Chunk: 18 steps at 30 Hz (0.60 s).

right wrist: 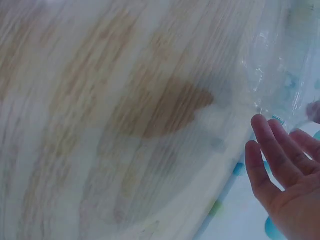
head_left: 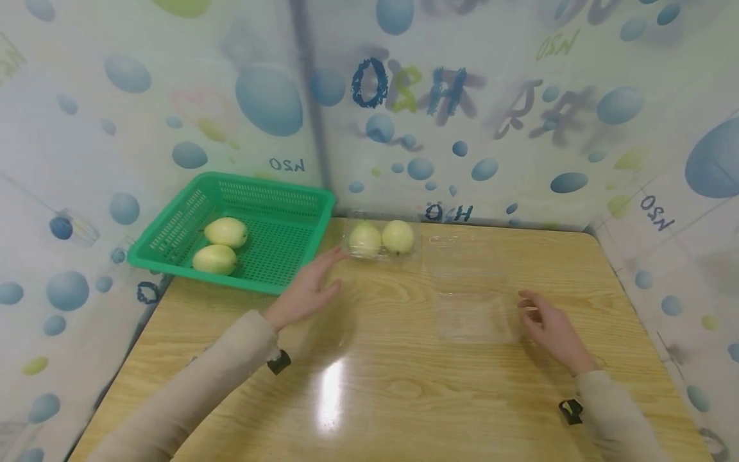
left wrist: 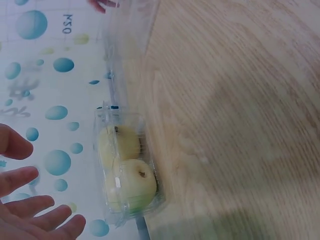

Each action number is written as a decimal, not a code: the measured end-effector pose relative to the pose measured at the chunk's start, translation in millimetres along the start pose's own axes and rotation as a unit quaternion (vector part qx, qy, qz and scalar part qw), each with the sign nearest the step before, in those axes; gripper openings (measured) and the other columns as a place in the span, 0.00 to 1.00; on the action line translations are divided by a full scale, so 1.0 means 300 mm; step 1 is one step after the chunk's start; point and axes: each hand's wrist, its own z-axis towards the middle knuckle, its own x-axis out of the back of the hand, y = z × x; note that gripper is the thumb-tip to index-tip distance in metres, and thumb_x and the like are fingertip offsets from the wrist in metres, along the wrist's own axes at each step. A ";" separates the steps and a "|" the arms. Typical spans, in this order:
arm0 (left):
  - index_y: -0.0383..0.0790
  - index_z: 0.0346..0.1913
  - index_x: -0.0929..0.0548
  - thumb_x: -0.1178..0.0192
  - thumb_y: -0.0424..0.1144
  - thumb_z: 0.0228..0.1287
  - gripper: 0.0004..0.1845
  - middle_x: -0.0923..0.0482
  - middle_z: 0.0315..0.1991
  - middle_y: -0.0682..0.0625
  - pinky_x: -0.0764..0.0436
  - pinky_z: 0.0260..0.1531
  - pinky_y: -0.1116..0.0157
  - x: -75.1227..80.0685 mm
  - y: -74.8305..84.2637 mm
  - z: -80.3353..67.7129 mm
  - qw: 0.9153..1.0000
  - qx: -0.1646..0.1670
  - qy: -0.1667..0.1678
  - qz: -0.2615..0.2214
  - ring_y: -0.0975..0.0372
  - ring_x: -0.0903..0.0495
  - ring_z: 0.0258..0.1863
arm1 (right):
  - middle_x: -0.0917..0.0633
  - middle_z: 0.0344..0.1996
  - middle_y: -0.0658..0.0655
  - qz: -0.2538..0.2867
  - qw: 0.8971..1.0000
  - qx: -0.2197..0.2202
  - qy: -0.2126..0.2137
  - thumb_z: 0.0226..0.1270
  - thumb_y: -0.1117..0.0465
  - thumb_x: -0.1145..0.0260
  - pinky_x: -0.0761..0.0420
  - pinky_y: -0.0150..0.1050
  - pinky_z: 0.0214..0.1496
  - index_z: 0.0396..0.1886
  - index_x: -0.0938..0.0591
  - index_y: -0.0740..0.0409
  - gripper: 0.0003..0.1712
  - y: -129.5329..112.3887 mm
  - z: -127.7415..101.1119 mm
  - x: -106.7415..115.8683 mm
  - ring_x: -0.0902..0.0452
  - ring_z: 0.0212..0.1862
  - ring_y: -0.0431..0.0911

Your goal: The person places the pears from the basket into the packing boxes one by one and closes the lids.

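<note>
Two pale yellow-green pears (head_left: pixel 398 237) sit side by side in a shut clear plastic box (left wrist: pixel 150 200) at the table's back edge. My left hand (head_left: pixel 306 289) hovers in front of that box and right of the green basket (head_left: pixel 237 282), fingers spread and holding nothing. A second clear clamshell box (head_left: pixel 476 317) lies unfolded on the table, with no fruit in it. Just beside its right edge is my right hand (head_left: pixel 551 330), fingers loosely bent with nothing in them; whether it touches the plastic I cannot tell. Two more pears (head_left: pixel 215 260) lie in the basket's left part.
The wooden table (head_left: pixel 392 398) reaches back to a wall sheet (head_left: pixel 491 141) printed with blue drops, which also runs along both sides. The green basket's raised rim stands at the back left corner.
</note>
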 end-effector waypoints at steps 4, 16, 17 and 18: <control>0.32 0.67 0.33 0.42 0.27 0.61 0.29 0.43 0.71 0.35 0.43 0.66 0.44 0.014 0.005 0.005 1.000 0.006 0.002 -0.007 0.43 0.44 0.70 | 0.23 0.51 0.74 -0.030 0.999 0.012 0.004 0.69 0.69 0.42 0.23 0.61 0.49 0.60 0.30 0.76 0.22 -0.014 0.001 -0.015 0.22 0.47 0.65; 0.35 0.68 0.32 0.41 0.27 0.60 0.31 0.45 0.72 0.35 0.42 0.64 0.40 0.028 0.019 -0.014 0.999 0.034 0.001 -0.008 0.41 0.43 0.69 | 0.24 0.54 0.74 -0.057 0.997 0.050 0.026 0.59 0.73 0.35 0.25 0.62 0.48 0.62 0.32 0.77 0.31 -0.056 -0.015 -0.053 0.24 0.48 0.66; 0.35 0.67 0.32 0.41 0.27 0.60 0.30 0.45 0.72 0.35 0.42 0.64 0.40 0.030 0.019 -0.017 0.999 0.036 0.001 -0.006 0.41 0.43 0.69 | 0.25 0.54 0.74 -0.058 0.997 0.051 0.027 0.59 0.73 0.35 0.25 0.63 0.49 0.62 0.32 0.76 0.31 -0.056 -0.017 -0.057 0.24 0.49 0.66; 0.35 0.67 0.32 0.41 0.28 0.60 0.30 0.45 0.72 0.35 0.42 0.64 0.41 0.032 0.019 -0.020 0.999 0.036 0.002 -0.004 0.40 0.43 0.68 | 0.25 0.55 0.74 -0.060 0.997 0.051 0.029 0.59 0.73 0.35 0.26 0.64 0.49 0.62 0.32 0.76 0.31 -0.055 -0.019 -0.060 0.25 0.50 0.66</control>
